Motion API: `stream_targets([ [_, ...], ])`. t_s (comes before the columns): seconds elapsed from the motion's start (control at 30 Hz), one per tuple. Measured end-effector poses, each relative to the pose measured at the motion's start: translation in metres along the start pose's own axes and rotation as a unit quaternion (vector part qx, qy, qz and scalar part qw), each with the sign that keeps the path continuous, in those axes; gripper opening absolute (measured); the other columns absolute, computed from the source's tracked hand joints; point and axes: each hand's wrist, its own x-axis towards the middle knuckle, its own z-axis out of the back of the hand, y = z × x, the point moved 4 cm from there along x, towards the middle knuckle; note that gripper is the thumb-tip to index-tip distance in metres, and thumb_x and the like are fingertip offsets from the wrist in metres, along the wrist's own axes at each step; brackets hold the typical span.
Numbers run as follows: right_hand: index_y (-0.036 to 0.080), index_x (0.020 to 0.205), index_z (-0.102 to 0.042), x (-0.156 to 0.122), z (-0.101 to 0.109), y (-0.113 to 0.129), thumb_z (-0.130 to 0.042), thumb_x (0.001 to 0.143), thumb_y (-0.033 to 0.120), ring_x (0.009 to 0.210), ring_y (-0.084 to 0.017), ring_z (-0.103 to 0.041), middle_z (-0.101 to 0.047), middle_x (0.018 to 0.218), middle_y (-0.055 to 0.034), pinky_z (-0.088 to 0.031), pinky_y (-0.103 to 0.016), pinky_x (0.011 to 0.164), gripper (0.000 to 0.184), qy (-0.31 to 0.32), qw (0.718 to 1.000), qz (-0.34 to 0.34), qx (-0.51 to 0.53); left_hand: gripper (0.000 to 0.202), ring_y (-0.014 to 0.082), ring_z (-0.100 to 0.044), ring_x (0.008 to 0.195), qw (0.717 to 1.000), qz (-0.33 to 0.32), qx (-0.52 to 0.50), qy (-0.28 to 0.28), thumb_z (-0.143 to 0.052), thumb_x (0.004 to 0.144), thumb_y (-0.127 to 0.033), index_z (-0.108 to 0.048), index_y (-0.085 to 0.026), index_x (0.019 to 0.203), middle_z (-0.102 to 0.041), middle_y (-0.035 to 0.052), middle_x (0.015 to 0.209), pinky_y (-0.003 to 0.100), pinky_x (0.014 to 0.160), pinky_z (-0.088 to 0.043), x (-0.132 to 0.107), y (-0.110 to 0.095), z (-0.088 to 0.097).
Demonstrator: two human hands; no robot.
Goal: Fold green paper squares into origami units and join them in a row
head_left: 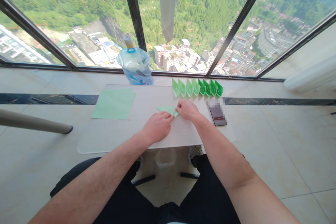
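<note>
A small light green folded paper point(166, 109) lies on the white tabletop point(110, 136) in front of me. My left hand point(157, 126) rests on its near edge with fingers curled down on it. My right hand point(187, 109) presses on its right end, fingers bent and closed on the paper. Behind them stands a row of several folded green paper pieces point(197, 88). A stack of flat light green sheets point(114, 103) lies to the left.
A phone point(217, 113) lies to the right of my right hand. A large blue water jug point(135, 65) stands at the table's far edge by the window. A grey bar point(34, 122) juts in from the left. Tiled floor surrounds the table.
</note>
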Motion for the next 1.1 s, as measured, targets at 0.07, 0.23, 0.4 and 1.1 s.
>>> stream_targets([
  [0.07,0.022,0.082,-0.069,0.000,0.000,0.000,-0.064,0.087,0.033,0.081,-0.016,-0.062,-0.074,0.093,-0.0035,-0.036,-0.026,0.064,0.013,-0.003,1.000,-0.002,0.001,0.040,0.0267,-0.061,0.115,1.000,0.003,0.001,0.002,-0.051,0.088,-0.020,-0.063,-0.018,0.126,-0.068,0.0125,0.117,0.042,0.094,-0.049,0.000,0.000,0.000],
  [0.23,0.022,0.082,-0.068,-0.001,0.001,0.001,-0.062,0.087,0.033,0.080,-0.016,-0.061,-0.073,0.092,-0.0037,-0.034,-0.026,0.063,0.013,-0.002,1.000,-0.010,0.001,0.040,0.0263,-0.060,0.116,1.000,0.006,0.002,0.002,-0.051,0.088,-0.020,-0.063,-0.018,0.127,-0.067,0.0123,0.117,0.041,0.095,-0.049,0.000,-0.001,0.000],
  [0.4,0.022,0.083,-0.068,-0.001,0.000,0.002,-0.061,0.087,0.033,0.084,-0.017,-0.063,-0.073,0.094,-0.0043,-0.037,-0.026,0.066,0.014,-0.003,1.000,-0.010,-0.002,0.039,0.0265,-0.061,0.114,1.000,0.004,0.012,0.004,-0.051,0.089,-0.019,-0.063,-0.017,0.125,-0.068,0.0125,0.116,0.041,0.093,-0.049,0.001,-0.001,0.001],
  [1.1,0.025,0.114,-0.058,-0.018,0.000,-0.019,-0.068,0.082,0.053,0.102,-0.024,-0.064,-0.061,0.123,-0.0073,-0.048,-0.035,0.086,0.044,-0.084,0.994,-0.062,-0.026,0.041,0.0268,-0.059,0.119,0.998,0.011,0.060,-0.011,-0.046,0.089,-0.014,-0.065,-0.017,0.125,-0.062,0.0083,0.139,0.042,0.090,-0.049,0.002,-0.008,-0.007],
])
